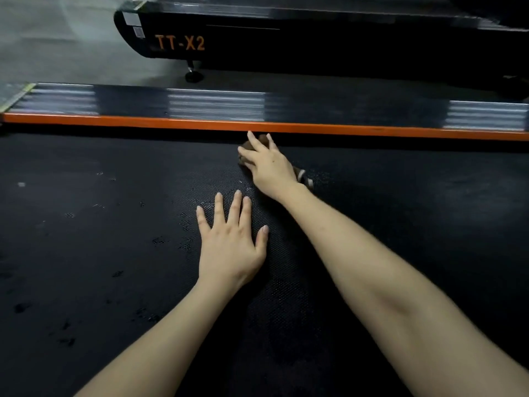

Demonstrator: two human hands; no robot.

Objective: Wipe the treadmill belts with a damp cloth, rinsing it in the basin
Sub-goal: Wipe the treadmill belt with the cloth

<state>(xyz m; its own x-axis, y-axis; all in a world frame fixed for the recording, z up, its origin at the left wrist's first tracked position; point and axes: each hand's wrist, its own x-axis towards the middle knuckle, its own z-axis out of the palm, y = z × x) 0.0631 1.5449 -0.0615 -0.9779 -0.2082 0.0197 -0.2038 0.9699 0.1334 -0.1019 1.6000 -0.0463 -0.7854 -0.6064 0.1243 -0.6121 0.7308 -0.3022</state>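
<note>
Wiping the belt [114, 224]: the right hand [269, 164] presses the cloth [304, 177] flat at the far edge. The left hand [232, 245] lies spread. Next, probably a pull nearer.

Gym or fitness room, seen from a head-worn camera. The foreground is filled by a wide black treadmill belt [114, 253] with a fine dimpled texture. It is bordered on its far side by an orange trim strip [143, 120] and a ribbed side rail [214, 103]. Beyond the rail stands a second treadmill [315, 44], with a black frame carrying the orange lettering "TT-X2" [179, 43] and resting on a small levelling foot [194, 74]. Both machines stand side by side on a smooth grey floor [57, 38].
</note>
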